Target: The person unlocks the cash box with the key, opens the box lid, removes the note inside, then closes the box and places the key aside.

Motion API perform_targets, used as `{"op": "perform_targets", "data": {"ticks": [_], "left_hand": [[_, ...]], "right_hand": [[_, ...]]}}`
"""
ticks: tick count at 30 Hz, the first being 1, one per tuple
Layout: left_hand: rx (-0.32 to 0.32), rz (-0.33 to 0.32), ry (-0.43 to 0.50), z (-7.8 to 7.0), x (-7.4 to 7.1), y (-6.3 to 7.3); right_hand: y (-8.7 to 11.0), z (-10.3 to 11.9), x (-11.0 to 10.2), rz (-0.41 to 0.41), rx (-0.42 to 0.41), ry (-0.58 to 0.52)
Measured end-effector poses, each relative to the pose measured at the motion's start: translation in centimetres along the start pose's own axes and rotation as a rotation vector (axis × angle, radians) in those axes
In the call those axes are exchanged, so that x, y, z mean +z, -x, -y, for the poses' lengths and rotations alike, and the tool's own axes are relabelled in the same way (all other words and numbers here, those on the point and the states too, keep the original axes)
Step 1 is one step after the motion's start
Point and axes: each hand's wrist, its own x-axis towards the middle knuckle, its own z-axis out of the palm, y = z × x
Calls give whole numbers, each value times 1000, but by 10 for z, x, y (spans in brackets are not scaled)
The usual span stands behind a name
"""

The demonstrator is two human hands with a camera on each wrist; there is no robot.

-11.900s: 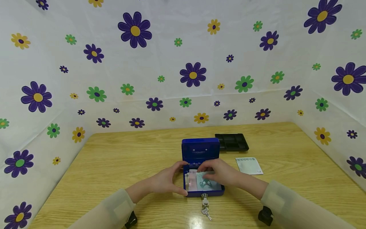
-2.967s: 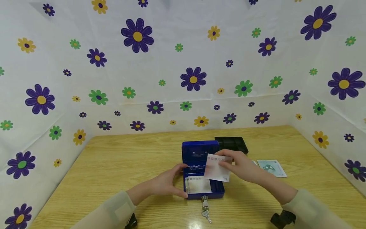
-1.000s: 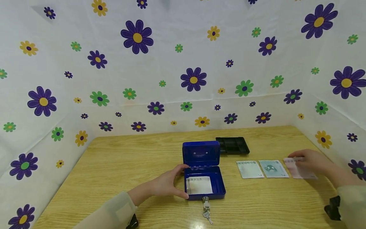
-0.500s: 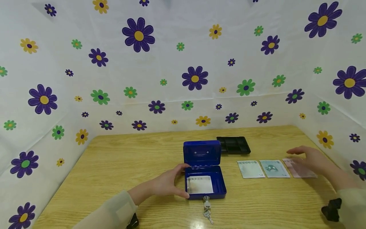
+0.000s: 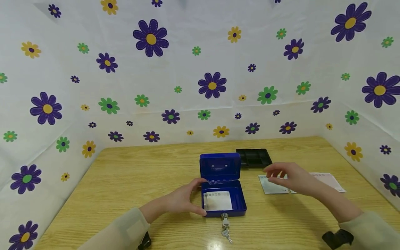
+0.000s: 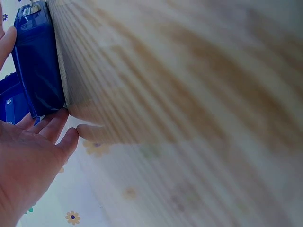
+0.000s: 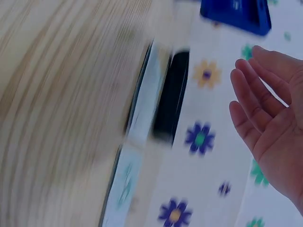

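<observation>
My left hand (image 5: 179, 199) holds the left side of a blue cash box (image 5: 239, 198), thumb at the front corner and fingers at the back. The box's lid (image 5: 220, 166) stands raised. Inside, at the left, lies a whitish play banknote (image 5: 218, 201). A bunch of keys (image 5: 225, 229) hangs from the front lock. My right hand (image 5: 293, 177), holding nothing, hovers above a row of play banknotes with its fingers loosely bent. A pale green note (image 5: 272, 187) and a pink note (image 5: 329, 180) show on either side of it. The middle teal note (image 7: 124, 187) is mostly hidden in the head view.
Behind the box, to the right, lies a black compartment tray (image 5: 254, 159), partly covered by the raised lid. A flower-printed cloth (image 5: 175, 69) walls in the wooden table (image 5: 140, 170) at the back and both sides.
My right hand carried the pink note from the box, laid it at the row's right end, let go, and has moved back left. My left hand has stayed on the box.
</observation>
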Motion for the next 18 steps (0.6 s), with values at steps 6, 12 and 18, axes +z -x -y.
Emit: {"op": "perform_targets", "data": {"ticks": [6,12,18], "left_hand": [[2,1,-5,1,1,0],[2,4,7,1,0,0],[9,10,10,0,-1,0]], "right_hand": [[-29,35,34,140,-73,-72],[-52,53,64,226,-96,-104],[-65,59,84,267,-105,-101]]}}
